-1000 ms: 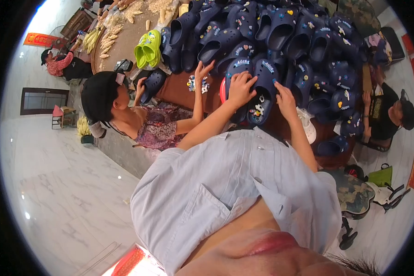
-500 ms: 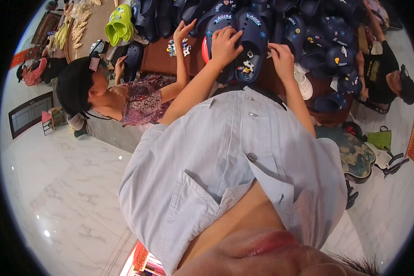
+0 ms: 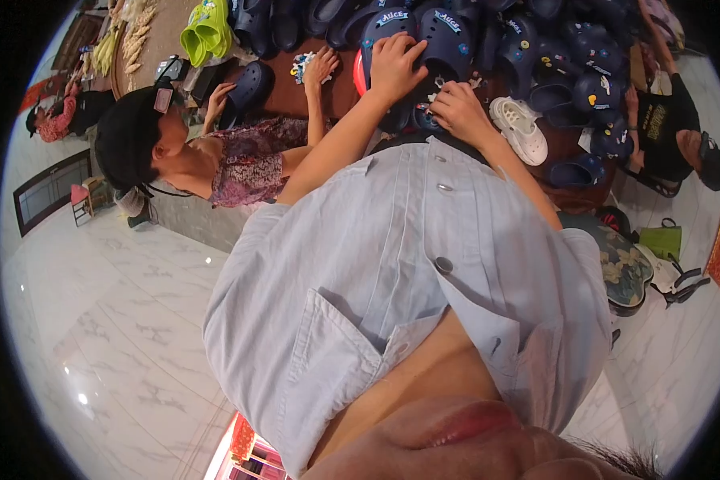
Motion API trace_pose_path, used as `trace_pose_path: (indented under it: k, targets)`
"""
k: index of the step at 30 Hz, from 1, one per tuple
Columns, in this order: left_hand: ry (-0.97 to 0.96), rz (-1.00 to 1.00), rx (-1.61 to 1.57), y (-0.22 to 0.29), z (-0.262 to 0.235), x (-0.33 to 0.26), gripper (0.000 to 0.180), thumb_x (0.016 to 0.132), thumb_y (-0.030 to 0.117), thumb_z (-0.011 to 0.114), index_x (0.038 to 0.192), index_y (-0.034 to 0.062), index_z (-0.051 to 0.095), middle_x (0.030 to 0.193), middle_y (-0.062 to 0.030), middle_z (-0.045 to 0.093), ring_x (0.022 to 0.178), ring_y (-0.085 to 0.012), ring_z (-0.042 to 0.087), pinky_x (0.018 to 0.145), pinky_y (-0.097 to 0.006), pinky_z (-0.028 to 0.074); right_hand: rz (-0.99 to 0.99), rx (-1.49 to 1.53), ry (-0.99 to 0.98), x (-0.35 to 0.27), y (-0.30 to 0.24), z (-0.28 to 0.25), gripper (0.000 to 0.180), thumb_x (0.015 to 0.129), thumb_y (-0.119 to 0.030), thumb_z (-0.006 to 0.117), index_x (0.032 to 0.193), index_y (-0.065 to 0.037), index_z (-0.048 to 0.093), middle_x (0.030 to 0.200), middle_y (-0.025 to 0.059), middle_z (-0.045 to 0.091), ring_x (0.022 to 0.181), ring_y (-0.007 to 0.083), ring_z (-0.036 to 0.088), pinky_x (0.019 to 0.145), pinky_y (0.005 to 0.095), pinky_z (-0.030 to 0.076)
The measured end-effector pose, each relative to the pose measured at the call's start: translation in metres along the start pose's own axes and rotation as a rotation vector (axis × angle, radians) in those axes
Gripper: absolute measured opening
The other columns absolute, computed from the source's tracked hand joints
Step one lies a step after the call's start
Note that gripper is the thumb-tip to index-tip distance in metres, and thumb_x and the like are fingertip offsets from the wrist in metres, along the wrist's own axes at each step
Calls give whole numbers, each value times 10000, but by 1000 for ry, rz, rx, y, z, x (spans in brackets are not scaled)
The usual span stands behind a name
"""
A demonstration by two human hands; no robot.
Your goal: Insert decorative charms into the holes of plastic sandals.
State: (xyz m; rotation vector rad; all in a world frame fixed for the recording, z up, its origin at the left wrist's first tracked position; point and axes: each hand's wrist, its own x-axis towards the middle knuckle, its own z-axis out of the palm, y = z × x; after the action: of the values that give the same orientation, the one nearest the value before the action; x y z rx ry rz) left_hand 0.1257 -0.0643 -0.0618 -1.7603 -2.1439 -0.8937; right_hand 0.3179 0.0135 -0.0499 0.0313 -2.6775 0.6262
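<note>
Two navy clogs stand side by side before me on the brown table. Over the opening of the left clog (image 3: 386, 26) my left hand (image 3: 394, 70) lies with its fingers apart, the index stretched toward the right clog (image 3: 446, 40). Small colourful shoe charms (image 3: 426, 118) sit inside the right clog, partly covered by my right hand (image 3: 458, 108). Its fingers are bent and pressed together among the charms; whatever they pinch is hidden. A few more small charms (image 3: 476, 80) lie just beyond that hand.
Many navy clogs (image 3: 554, 68) crowd the table's far and right sides, with white clogs (image 3: 520, 128) nearer my right arm. At left, a co-worker's hand (image 3: 320, 66) touches a charm pile, the other holds a navy clog (image 3: 252, 84). Lime-green clogs (image 3: 206, 34) stand farther left.
My right hand has moved left and nearer, from beside the right clog to over its charms. The co-worker's hand has come down onto the charm pile.
</note>
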Motion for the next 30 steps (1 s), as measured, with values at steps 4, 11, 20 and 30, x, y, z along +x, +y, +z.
trace_pose_path:
  k: [4,11,20,30]
  targets:
    - [-17,-11,8,-1,1,0,484,642,238,749,1119,180,693,1082,-29,629,1146,-229,556,965,-419,378,-1,-80,-156,-1,-1,0,256,654,-198,779,874,-118,676,934,16,613,1035,231,529,888,404,400]
    - [-7,-20,16,-2,3,0,482,637,232,753,1113,181,699,1080,-29,631,1143,-224,560,963,-417,380,-17,-176,-237,-1,2,11,262,631,-223,786,849,-118,687,914,13,614,1052,221,528,915,414,390]
    - [6,-25,-1,-1,2,0,461,638,218,747,1094,170,704,1067,-26,636,1146,-225,568,959,-418,383,-56,-142,-228,-1,7,17,228,635,-186,758,824,-96,669,906,45,612,1003,232,539,866,372,417]
    - [-13,-30,-7,-1,-1,-2,479,644,216,745,1117,156,691,1079,-37,628,1160,-235,559,969,-427,385,339,502,-17,14,12,-21,168,757,-99,725,911,-47,681,850,70,628,832,224,595,745,329,481]
